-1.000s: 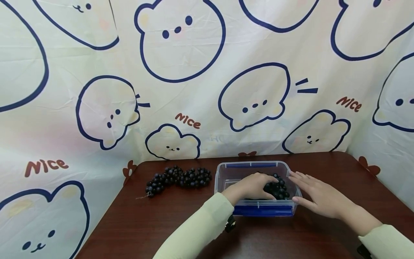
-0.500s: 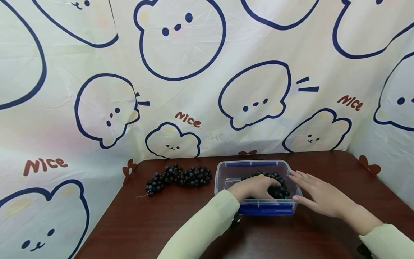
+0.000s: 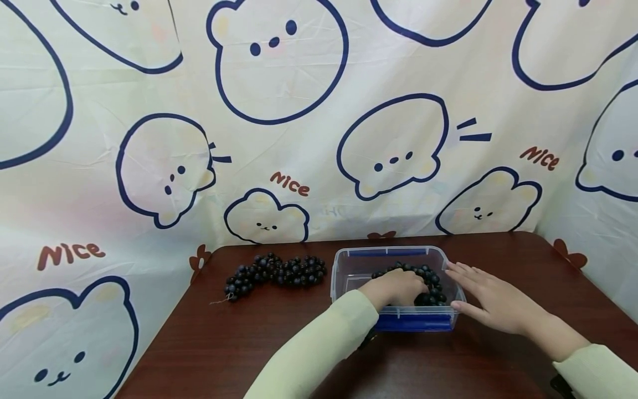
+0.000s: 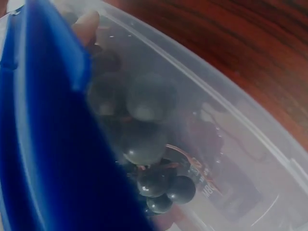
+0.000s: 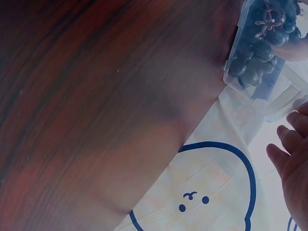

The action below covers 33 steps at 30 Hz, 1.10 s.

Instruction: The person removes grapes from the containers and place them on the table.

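A clear plastic box (image 3: pixel 348 288) with blue latches holds dark grapes (image 3: pixel 432 289) in its right part. The left hand (image 3: pixel 396 287) reaches over the front wall, its fingers curled down round grapes; the head view hides the fingertips. Through the box wall in the left wrist view, grapes (image 4: pixel 147 144) show with a fingertip (image 4: pixel 87 28) beside them. The right hand (image 3: pixel 498 299) has its fingers straight, their tips at the box's right rim. In the right wrist view, grapes (image 5: pixel 257 55) lie behind the box wall, and the right hand (image 5: pixel 296 163) shows at the edge.
Another dark grape bunch (image 3: pixel 274 272) lies on the brown table (image 3: pixel 239 343) to the left of the box, its stem pointing left. A white cloth (image 3: pixel 319 155) printed with blue animal outlines hangs behind the table and along both sides.
Inside the box, the left hand has moved slightly right; its thumb and fingers, spread before, have drawn together round grapes. The right hand stays at the rim.
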Available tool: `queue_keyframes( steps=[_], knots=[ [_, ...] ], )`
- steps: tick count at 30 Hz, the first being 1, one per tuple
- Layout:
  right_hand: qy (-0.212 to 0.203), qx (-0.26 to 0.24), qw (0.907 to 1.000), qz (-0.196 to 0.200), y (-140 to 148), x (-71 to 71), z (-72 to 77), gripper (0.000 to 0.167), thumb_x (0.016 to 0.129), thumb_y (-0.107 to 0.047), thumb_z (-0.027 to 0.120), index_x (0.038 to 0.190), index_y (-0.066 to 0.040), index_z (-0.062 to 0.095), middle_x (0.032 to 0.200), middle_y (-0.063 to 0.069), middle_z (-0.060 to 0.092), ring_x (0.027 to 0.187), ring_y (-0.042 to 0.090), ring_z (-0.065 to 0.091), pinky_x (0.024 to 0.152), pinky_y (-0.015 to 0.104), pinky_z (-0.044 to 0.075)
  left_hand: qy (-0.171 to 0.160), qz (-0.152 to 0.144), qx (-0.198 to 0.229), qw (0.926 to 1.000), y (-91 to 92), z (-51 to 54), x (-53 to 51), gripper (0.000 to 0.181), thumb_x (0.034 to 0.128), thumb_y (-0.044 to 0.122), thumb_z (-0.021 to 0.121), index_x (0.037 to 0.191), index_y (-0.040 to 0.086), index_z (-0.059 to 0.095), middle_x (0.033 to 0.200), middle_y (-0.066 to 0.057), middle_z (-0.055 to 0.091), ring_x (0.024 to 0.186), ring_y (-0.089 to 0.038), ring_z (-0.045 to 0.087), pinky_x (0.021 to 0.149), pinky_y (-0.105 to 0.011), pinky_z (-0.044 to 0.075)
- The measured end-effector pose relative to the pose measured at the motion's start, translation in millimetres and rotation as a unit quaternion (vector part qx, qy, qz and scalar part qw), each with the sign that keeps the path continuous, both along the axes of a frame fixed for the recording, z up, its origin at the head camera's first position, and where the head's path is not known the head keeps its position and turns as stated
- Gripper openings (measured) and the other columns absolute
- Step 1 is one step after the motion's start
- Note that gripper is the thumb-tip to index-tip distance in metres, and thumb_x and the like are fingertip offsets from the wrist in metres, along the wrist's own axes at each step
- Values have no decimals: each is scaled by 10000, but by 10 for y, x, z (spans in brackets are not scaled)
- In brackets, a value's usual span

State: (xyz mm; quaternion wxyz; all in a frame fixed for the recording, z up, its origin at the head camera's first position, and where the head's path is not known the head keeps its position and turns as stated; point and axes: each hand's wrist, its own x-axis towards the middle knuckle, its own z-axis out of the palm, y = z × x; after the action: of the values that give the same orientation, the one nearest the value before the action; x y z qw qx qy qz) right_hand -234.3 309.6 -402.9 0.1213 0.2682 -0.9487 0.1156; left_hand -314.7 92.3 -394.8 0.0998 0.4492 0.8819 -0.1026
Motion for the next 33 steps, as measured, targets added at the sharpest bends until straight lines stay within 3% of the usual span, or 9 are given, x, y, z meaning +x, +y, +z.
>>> queue_keyframes(
  steps=[6, 24, 33],
  knots=[
    [-15, 3, 10000, -16, 2, -1, -10, 671, 928, -452, 618, 1446, -57, 459, 1489, 184, 395, 1334, 398, 392, 991, 619, 362, 629, -68, -423, 9971, 32, -12, 63, 421, 1010, 289, 534, 1424, 356, 492, 1414, 191, 463, 1324, -38, 371, 1101, -314, 285],
    [-29, -7, 10000, -69, -4, -1, -14, 677, 925, -462, 615, 1443, -52, 463, 1483, 178, 407, 1338, 393, 389, 996, 617, 360, 855, -158, -190, 9960, 68, -45, 39, 354, 992, 289, 574, 1344, 322, 590, 1261, 157, 600, 1205, -66, 506, 1034, -293, 363],
    [6, 11, 10000, -71, -5, 1, -18, 681, 930, -482, 599, 1443, -55, 465, 1485, 171, 408, 1342, 383, 389, 996, 611, 361, 953, -110, -451, 9944, 68, -33, 48, 287, 1007, 280, 547, 1278, 319, 630, 1250, 167, 602, 1254, -63, 471, 1078, -303, 315]
  ],
)
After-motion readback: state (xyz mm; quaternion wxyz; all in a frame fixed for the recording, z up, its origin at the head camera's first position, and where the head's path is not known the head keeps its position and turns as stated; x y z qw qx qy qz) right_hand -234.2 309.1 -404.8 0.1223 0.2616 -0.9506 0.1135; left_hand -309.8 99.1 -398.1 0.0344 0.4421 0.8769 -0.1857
